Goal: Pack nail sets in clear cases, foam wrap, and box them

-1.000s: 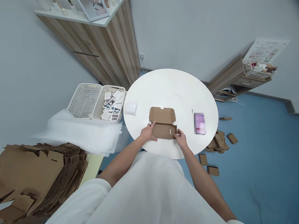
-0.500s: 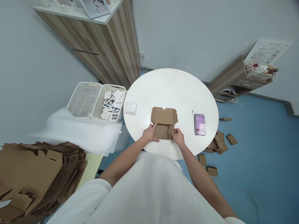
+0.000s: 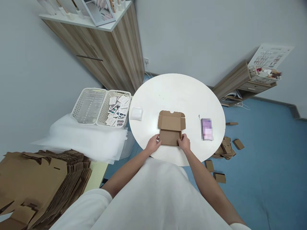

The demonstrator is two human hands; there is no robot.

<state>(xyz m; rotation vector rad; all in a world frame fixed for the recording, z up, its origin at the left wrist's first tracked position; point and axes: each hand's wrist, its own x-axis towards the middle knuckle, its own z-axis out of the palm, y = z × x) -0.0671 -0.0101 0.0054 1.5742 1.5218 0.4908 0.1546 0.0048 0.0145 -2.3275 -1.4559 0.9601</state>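
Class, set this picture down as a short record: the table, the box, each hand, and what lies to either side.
Table: white, rounded
Box: brown, open, lid laid back on the far side
Left hand: at the box's left end
Right hand: on the box's right end
Table, left: white packet
Table, right: purple item, blurred
Beyond table, left: basket of cards
Floor, right: more brown boxes
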